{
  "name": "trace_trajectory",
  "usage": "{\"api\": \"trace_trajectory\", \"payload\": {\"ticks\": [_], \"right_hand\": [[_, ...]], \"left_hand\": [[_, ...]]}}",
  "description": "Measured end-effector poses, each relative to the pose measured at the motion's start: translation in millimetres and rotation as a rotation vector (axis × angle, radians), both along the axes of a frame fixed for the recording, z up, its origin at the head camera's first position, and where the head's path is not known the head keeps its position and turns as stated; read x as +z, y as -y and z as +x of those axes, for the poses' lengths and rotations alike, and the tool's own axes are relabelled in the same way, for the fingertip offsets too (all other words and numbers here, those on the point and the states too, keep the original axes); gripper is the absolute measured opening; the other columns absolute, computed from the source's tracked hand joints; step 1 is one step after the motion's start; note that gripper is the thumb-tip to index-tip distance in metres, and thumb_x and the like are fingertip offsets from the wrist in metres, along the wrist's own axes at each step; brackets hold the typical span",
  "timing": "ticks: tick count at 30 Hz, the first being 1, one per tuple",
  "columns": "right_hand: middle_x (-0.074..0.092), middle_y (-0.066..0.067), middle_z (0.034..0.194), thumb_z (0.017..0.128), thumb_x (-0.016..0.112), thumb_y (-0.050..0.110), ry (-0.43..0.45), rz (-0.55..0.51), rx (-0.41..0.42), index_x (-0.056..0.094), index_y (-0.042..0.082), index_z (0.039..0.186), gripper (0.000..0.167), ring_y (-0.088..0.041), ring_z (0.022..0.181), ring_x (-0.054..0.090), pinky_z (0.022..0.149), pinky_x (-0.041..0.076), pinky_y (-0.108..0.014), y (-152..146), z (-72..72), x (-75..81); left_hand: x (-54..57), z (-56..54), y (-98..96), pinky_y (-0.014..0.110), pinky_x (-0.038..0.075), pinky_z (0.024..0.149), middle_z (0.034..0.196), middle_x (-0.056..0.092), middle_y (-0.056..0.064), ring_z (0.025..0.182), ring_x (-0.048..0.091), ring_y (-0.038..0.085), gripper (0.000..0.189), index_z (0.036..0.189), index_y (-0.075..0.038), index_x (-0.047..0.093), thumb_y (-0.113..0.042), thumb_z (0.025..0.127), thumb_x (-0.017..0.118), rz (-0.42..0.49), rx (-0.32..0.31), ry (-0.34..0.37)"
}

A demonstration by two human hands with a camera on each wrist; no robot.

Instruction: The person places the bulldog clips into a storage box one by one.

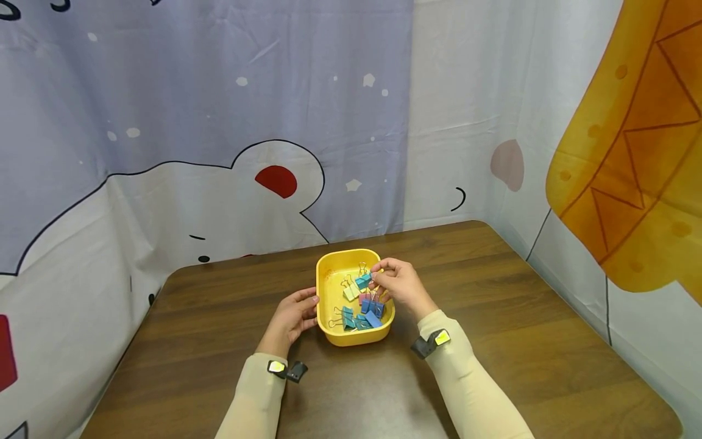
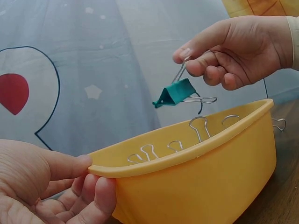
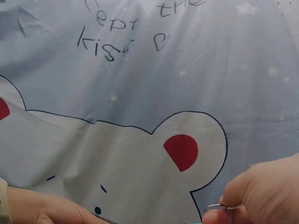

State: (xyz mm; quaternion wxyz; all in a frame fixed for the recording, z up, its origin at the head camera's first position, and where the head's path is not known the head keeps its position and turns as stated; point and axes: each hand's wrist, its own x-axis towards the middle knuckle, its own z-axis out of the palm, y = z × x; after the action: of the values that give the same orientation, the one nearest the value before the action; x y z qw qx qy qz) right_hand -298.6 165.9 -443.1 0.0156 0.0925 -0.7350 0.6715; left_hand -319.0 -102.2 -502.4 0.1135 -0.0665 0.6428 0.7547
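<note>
A yellow plastic tub (image 1: 356, 338) stands on the table with several binder clips inside. My left hand (image 1: 290, 317) pinches its left rim, thumb on top and fingers below, as the left wrist view shows. Over the tub my right hand (image 1: 403, 286) holds a teal binder clip (image 2: 178, 92) by one wire handle, between thumb and index finger. That clip hangs above the rim, its other handle folded out. Inside lie a pale yellow clip (image 1: 351, 292), blue clips (image 1: 374, 319) and teal clips (image 1: 348, 318). A pink clip (image 1: 363, 299) is partly hidden.
The brown wooden table (image 1: 219, 341) reaches back to a printed curtain (image 1: 351, 110). A wire handle (image 2: 279, 124) shows past the tub's far end in the left wrist view. Dark straps with small devices (image 1: 287, 369) sit on both wrists.
</note>
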Motion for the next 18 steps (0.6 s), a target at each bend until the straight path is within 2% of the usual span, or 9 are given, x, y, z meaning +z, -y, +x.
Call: {"api": "trace_trajectory", "payload": {"ticks": [4,11,18], "right_hand": [[0.073,-0.017,0.081,0.096,0.065,0.004,0.007,0.011,-0.006,0.064,-0.004,0.104,0.012,-0.028,0.061,0.064,0.051,0.056,-0.034,0.7,0.2,-0.7],[0.073,-0.017,0.083,0.097,0.066,0.005,0.004,-0.007,-0.026,0.062,-0.008,0.109,0.018,-0.020,0.061,0.061,0.052,0.054,-0.030,-9.5,-2.3,-0.8],[0.073,-0.012,0.083,0.099,0.064,0.007,0.022,-0.017,-0.099,0.060,-0.008,0.112,0.021,-0.018,0.063,0.062,0.053,0.054,-0.028,-32.6,-5.2,-1.9]], "left_hand": [[0.5,0.6,0.1,0.029,0.059,0.063,0.098,0.064,0.013,0.074,0.061,0.014,0.037,0.136,-0.003,0.059,-0.010,0.100,0.064,-0.008,0.003,0.002],[1.3,0.9,0.8,0.029,0.059,0.062,0.099,0.063,0.013,0.073,0.061,0.014,0.039,0.137,-0.001,0.058,-0.008,0.100,0.063,0.003,0.000,0.004],[0.8,0.3,0.5,0.028,0.058,0.061,0.094,0.064,0.010,0.071,0.060,0.013,0.038,0.137,0.001,0.057,-0.005,0.100,0.062,0.025,-0.006,0.000]]}}
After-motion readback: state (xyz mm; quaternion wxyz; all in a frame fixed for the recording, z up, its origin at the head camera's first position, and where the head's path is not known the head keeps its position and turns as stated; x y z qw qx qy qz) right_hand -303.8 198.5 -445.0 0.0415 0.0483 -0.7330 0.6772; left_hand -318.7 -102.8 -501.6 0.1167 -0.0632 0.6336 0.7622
